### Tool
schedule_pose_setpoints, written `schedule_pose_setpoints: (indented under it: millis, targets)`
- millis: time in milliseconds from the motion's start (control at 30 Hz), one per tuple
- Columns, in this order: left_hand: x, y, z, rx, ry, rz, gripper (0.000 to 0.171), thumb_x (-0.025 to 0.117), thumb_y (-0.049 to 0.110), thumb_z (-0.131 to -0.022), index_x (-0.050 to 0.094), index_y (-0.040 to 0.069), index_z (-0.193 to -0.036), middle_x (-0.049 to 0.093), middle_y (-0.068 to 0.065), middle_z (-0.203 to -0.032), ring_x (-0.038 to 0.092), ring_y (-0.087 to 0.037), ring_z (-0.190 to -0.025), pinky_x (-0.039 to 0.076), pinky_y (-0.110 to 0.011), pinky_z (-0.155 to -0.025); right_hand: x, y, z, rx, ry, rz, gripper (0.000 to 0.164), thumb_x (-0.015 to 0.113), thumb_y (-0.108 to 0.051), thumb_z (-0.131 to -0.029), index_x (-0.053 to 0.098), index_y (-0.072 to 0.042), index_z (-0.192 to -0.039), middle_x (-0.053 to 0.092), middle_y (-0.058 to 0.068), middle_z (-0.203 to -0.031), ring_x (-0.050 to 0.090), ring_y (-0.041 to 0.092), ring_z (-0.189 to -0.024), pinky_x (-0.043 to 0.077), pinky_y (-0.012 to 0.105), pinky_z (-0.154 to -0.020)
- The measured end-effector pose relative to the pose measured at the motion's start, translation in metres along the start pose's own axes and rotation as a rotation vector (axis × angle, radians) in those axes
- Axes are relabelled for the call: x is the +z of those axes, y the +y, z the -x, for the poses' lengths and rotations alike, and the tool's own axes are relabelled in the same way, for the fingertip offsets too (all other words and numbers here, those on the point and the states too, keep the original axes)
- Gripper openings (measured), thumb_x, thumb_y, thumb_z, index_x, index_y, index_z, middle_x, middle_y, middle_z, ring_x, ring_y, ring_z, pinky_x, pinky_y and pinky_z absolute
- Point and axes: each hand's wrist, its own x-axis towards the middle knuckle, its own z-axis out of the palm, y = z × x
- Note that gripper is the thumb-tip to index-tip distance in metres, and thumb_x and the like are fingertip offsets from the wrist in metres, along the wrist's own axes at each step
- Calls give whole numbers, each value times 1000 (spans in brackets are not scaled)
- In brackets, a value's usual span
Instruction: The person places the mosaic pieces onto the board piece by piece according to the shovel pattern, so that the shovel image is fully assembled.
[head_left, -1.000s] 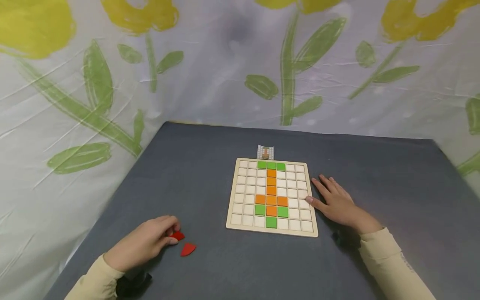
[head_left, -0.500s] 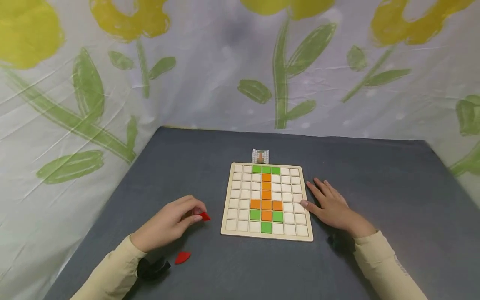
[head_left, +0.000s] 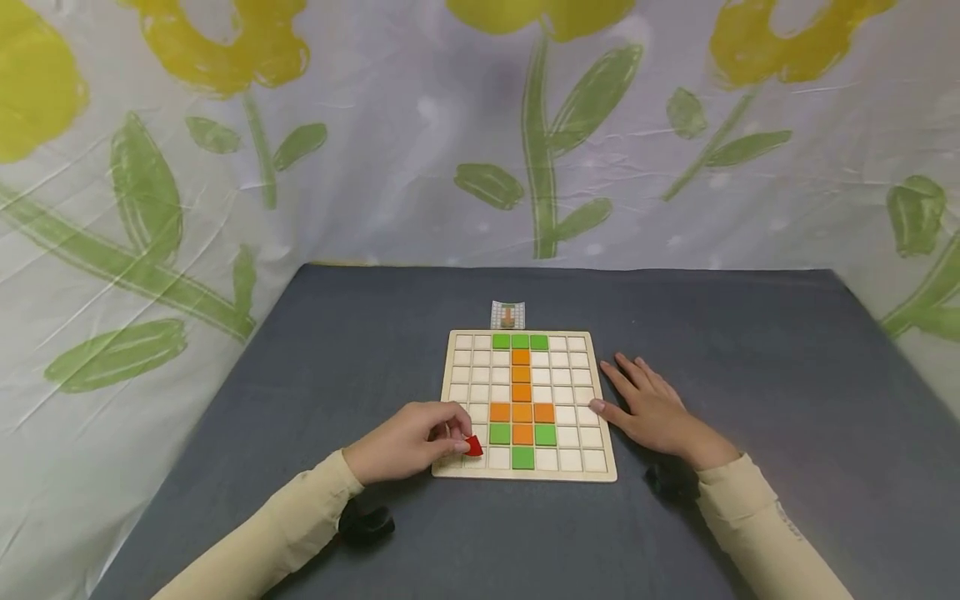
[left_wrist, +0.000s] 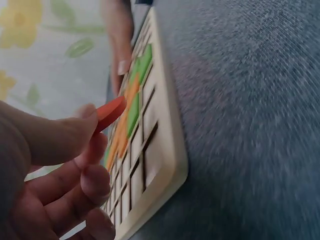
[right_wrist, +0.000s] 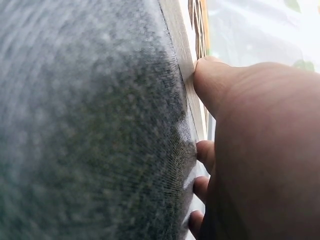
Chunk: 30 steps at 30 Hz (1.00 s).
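Observation:
My left hand [head_left: 408, 442] pinches a red fan-shaped tile [head_left: 474, 447] between thumb and fingertips, over the near left corner of the wooden grid board [head_left: 525, 476]. In the left wrist view the red tile [left_wrist: 111, 112] is seen edge-on, tilted, with the other fingers curled loosely below it. Orange tiles [head_left: 521, 392] form a column and a short crossbar in the board. Green tiles [head_left: 522, 457] sit at the column's top and around its foot. My right hand [head_left: 652, 408] lies with fingers spread on the table, its thumb [right_wrist: 212, 75] on the board's right edge.
A small printed card [head_left: 508, 316] with a grid picture lies against the board's far edge. The dark cloth-covered table [head_left: 360, 333] ends at a white curtain [head_left: 360, 150] painted with flowers. Black wrist devices [head_left: 365, 525] hang under both cuffs.
My left hand has picked the red tile off the table and carried it right, over the board's corner. The other red tile is now out of sight. My right hand keeps its place.

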Motion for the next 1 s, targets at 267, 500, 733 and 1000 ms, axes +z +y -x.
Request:
schedule_pose_setpoints:
  millis: [267, 500, 733, 1000]
  targets:
    - [17, 3, -16, 58, -58, -44, 9, 68, 17, -90, 64, 18, -97, 59, 11, -81, 50, -4, -68, 44, -20, -63, 2, 0, -1, 5, 8, 6, 73, 45, -54, -97, 25, -10, -152, 14, 20, -158, 7, 44, -144, 11, 64, -110]
    - [25, 7, -20, 89, -48, -162, 6, 66, 20, -92, 65, 17, -97, 54, 13, -80, 48, -2, -70, 42, -19, -66, 2, 1, -1, 8, 16, 8, 74, 44, -55, -97, 26, -10, -152, 15, 20, -157, 7, 44, -144, 11, 63, -111]
    - [29, 10, -22, 138, -18, -228, 7, 64, 21, -93, 68, 18, -98, 56, 12, -85, 49, 0, -73, 43, -18, -68, 2, 2, -1, 14, 18, 11, 74, 44, -56, -96, 26, -10, -152, 15, 20, -157, 8, 44, -144, 11, 63, -111]
    - [33, 10, -23, 163, 17, -274, 6, 64, 23, -93, 68, 20, -98, 52, 11, -85, 45, -1, -68, 40, -17, -63, 0, 0, 0, 6, 14, -14, 74, 45, -54, -97, 26, -9, -152, 15, 21, -157, 7, 44, -144, 11, 64, -110]
